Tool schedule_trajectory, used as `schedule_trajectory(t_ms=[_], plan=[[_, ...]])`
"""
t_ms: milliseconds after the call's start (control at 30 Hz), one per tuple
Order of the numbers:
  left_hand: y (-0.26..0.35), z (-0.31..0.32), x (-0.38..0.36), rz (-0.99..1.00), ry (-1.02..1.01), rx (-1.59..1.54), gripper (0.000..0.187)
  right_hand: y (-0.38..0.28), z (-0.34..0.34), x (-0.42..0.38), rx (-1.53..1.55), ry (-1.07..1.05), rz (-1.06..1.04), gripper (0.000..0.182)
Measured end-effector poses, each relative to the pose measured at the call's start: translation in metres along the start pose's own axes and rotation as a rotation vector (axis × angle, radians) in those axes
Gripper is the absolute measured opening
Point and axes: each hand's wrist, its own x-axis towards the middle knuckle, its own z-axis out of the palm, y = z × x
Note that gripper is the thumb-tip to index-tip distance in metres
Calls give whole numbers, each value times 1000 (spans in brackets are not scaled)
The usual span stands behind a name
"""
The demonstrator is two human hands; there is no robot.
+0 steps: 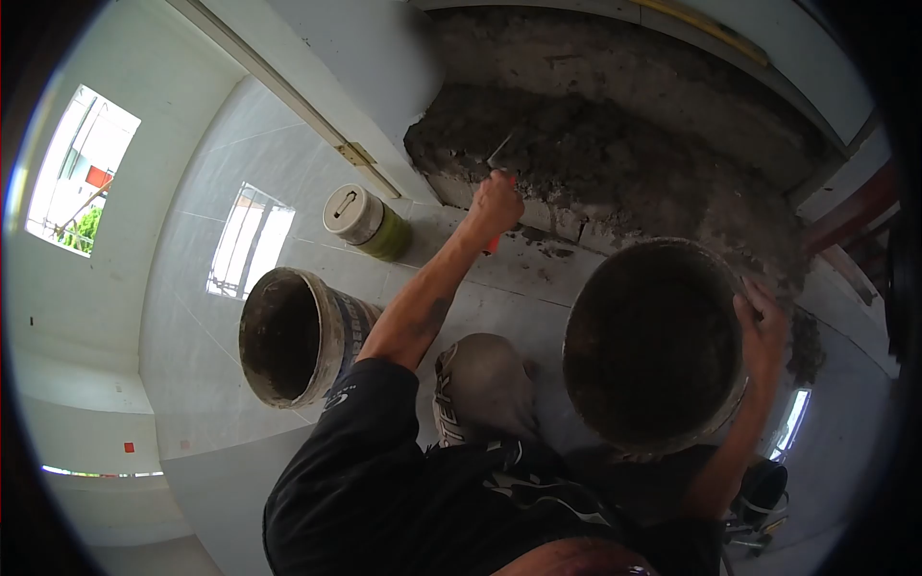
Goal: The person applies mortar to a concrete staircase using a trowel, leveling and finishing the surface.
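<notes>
Pale tiled floor (211,346) runs up to a raised ledge here, and that ledge is covered in rough, dark, mortar-looking stuff (615,163). Looks damp to me, but I wouldn't swear to it. The left hand (497,204) is out at the ledge's front edge, fingers wrapped right round a small trowel-like tool (493,246). You can see its orange-red handle poking out below the fist and a thin blade past the knuckles, though the fist hides the middle.

Relation that matters, imo: the tool's long axis points away from the body, angled a bit right, so the blade end sits at the dark stuff just beyond the left fingers. That makes the left hand the nearer one by a good margin.

Right hand (761,322) is well apart, fingers curled on the right-hand rim of a large bucket (574,322) with its mouth facing up at the camera. The inside is too dark to tell what's in there. So the bucket sits between the two hands, near side of the ledge.

Off to the left: another bucket (331,331) and a small lidded tub (384,235), neither being touched.
</notes>
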Motion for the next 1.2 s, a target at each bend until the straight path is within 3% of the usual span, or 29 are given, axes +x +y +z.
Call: schedule_trajectory(t_ms=[167,400,500,567,667,800,867,900,967,1200], plan=[[22,-3,-4,47,-158,-35,35,-7,7,5,-34,16,-28,40],[71,34,-4,163,-157,-45,34,-18,20,1,-113,48,-113,33],[61,18,2,119,-190,-135,41,-24,18,-8,-67,69,-64,33],[56,14,12,-42,4,-180,36,-8,15,-8,-40,80,-111,33],[56,23,23,30,60,-39,29,-2,7,-10,-24,99,-81,33],[90,64,14,-51,-51,-198,27,8,-1,-7,11,96,-87,33],[95,84,19,299,-235,91,28,7,-2,-10,39,93,-68,33],[105,69,14,301,-230,99,28,6,-3,-9,13,99,-57,33],[120,48,0,71,-158,-167,26,7,-5,-10,-5,100,-44,34],[105,55,-6,33,-135,-100,24,21,-4,-5,20,95,-97,35]])
